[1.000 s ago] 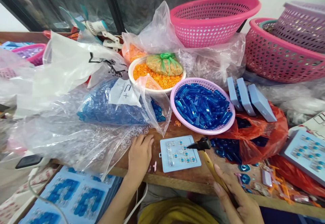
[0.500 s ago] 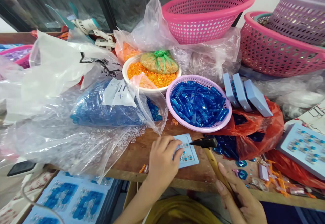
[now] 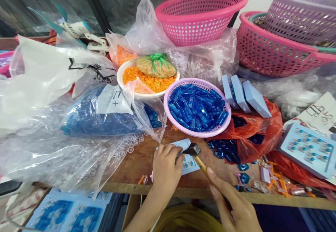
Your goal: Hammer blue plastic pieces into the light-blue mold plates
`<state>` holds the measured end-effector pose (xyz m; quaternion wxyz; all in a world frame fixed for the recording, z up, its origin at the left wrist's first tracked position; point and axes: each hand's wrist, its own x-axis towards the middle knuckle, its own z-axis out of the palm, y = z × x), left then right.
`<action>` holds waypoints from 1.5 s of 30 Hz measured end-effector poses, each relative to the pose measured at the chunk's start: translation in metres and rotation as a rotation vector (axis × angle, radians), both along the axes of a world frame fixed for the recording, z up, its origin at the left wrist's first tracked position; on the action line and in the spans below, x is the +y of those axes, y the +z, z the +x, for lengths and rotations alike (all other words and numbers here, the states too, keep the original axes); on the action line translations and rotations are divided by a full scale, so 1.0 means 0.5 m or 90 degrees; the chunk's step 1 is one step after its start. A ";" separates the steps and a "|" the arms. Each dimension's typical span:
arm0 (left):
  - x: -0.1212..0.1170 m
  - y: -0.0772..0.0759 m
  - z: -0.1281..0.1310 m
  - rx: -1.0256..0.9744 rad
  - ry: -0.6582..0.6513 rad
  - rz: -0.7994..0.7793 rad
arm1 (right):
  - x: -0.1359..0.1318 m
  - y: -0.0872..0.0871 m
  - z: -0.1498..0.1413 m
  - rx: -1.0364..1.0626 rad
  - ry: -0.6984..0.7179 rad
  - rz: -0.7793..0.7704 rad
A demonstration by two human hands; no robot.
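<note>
- pale blue plastic plate (image 3: 189, 164): lies on the front of the wooden bench (image 3: 136, 165), just below the lilac basket; mostly covered by the left hand; small blue and clear parts sit in it; probably light and stiff, may skid on bare wood; best held flat by its edges, clear of those parts
- left hand (image 3: 166, 165): fingers curled closed over the plate, holding it down
- small hammer (image 3: 193, 150): dark metal head just above the plate, beside the left fingers; contact cannot be told; likely head-heavy, best gripped along its wooden handle
- right hand (image 3: 233, 205): thumb and fingers closed around that handle, nearly shut
- about them: lilac basket (image 3: 207, 134) of translucent blue pieces; loose blue pieces on an orange-red plastic bag (image 3: 258, 144); clear bag of small rings (image 3: 78, 155)
</note>
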<state>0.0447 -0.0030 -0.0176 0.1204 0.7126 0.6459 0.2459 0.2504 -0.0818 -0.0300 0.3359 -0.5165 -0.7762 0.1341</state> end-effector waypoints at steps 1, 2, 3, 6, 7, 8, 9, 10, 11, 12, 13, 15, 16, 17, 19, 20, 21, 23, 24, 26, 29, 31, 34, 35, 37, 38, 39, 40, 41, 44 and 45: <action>-0.001 -0.001 0.000 -0.002 -0.003 -0.002 | 0.002 -0.003 0.000 -0.004 0.001 -0.004; -0.001 -0.001 0.001 -0.002 -0.006 -0.003 | 0.004 -0.005 0.000 -0.005 0.002 -0.006; -0.002 -0.001 0.002 0.000 -0.008 -0.002 | 0.005 -0.006 0.001 -0.006 0.004 -0.009; -0.002 0.001 0.005 0.015 -0.003 0.006 | 0.004 0.000 0.004 -0.011 0.018 -0.008; -0.002 0.001 0.006 0.020 0.001 0.011 | 0.003 0.004 0.004 -0.017 0.015 -0.003; -0.001 0.002 0.007 0.023 0.006 0.016 | 0.002 0.007 0.004 -0.022 0.007 0.003; -0.001 0.002 0.007 0.025 0.010 0.019 | 0.001 0.010 0.004 -0.025 0.003 0.007; 0.000 0.003 0.007 0.025 0.013 0.021 | 0.001 0.011 0.003 -0.024 0.000 0.008; 0.000 0.003 0.007 0.024 0.014 0.022 | 0.001 0.010 0.003 -0.019 0.004 0.001; 0.001 0.003 0.006 0.022 0.013 0.021 | 0.002 0.008 0.002 -0.014 0.014 -0.011; 0.001 0.003 0.005 0.021 0.010 0.020 | 0.004 0.006 0.001 -0.007 0.028 -0.024; 0.002 0.003 0.004 0.018 0.006 0.017 | 0.006 0.001 0.000 0.000 0.050 -0.039; 0.002 0.002 0.003 0.017 0.006 0.016 | 0.007 0.000 0.000 0.002 0.049 -0.036; 0.003 0.001 0.003 0.015 0.007 0.016 | 0.006 0.001 0.000 0.004 0.042 -0.025; 0.001 0.000 0.006 0.015 0.012 0.019 | 0.005 0.002 0.001 0.007 0.014 0.005; 0.000 -0.001 0.008 0.016 0.013 0.021 | 0.004 0.003 0.002 0.006 0.006 0.014; -0.003 -0.002 0.009 0.017 0.011 0.023 | 0.003 0.003 0.002 0.005 0.006 0.015; -0.010 -0.003 0.006 0.005 -0.006 0.039 | 0.004 -0.002 0.004 -0.001 0.031 0.002; -0.014 -0.003 0.000 -0.011 -0.018 0.059 | 0.005 -0.006 0.005 -0.003 0.048 -0.007; -0.020 -0.007 -0.026 -0.044 -0.021 0.130 | 0.008 -0.016 0.009 -0.002 0.059 -0.008; -0.013 -0.016 -0.097 0.002 0.071 0.250 | 0.011 -0.024 0.018 0.004 0.032 -0.004; 0.001 -0.023 -0.147 0.099 0.128 0.260 | 0.013 -0.023 0.022 0.012 0.010 -0.017; 0.020 -0.032 -0.192 0.214 0.154 0.203 | 0.018 -0.017 0.024 0.023 -0.004 -0.032; 0.022 -0.033 -0.197 0.229 0.149 0.186 | 0.019 -0.016 0.023 0.023 -0.007 -0.033; 0.019 -0.034 -0.194 0.216 0.116 0.160 | 0.019 -0.016 0.023 0.022 -0.021 -0.029; 0.015 -0.035 -0.189 0.199 0.095 0.145 | 0.018 -0.017 0.023 0.021 -0.030 -0.027; 0.012 -0.035 -0.184 0.179 0.078 0.132 | 0.017 -0.019 0.024 0.021 -0.039 -0.024; 0.008 -0.036 -0.179 0.161 0.069 0.121 | 0.015 -0.021 0.025 0.020 -0.047 -0.024; 0.007 -0.038 -0.175 0.149 0.068 0.115 | 0.014 -0.023 0.026 0.019 -0.053 -0.027; 0.009 -0.047 -0.172 0.134 0.080 0.124 | 0.013 -0.023 0.028 0.016 -0.047 -0.038; 0.011 -0.050 -0.174 0.123 0.081 0.130 | 0.013 -0.022 0.028 0.019 -0.044 -0.038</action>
